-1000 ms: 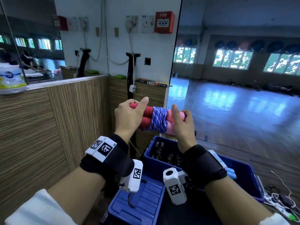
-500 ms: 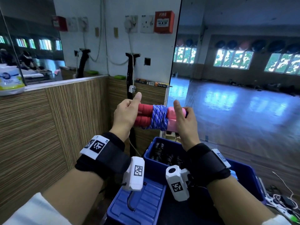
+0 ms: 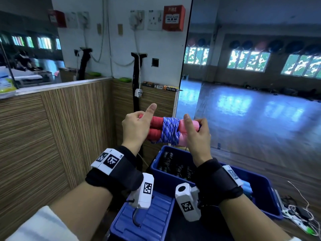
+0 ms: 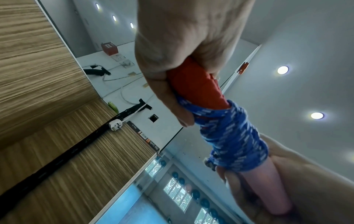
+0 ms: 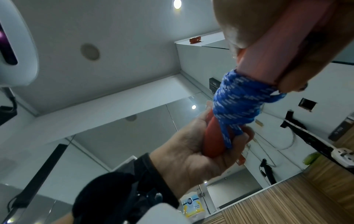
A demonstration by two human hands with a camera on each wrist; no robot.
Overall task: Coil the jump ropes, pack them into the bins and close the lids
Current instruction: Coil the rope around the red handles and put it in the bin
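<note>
A jump rope with blue cord wound tightly round two handles is held level above the bins. My left hand grips the red end, thumb sticking up. My right hand grips the pink end, thumb raised too. The blue winding sits between both hands; a short cord loop runs down to the left fingers. Below stands an open blue bin with several black coiled ropes inside.
A blue lid lies flat at the bottom centre. A second blue bin holds light blue items at the right. A wood-panelled counter runs along the left. Cables and a power strip lie on the floor at right.
The bundle has been lowered slightly. Both thumbs have lifted off the handles and now point up. The cord winding looks the same.
</note>
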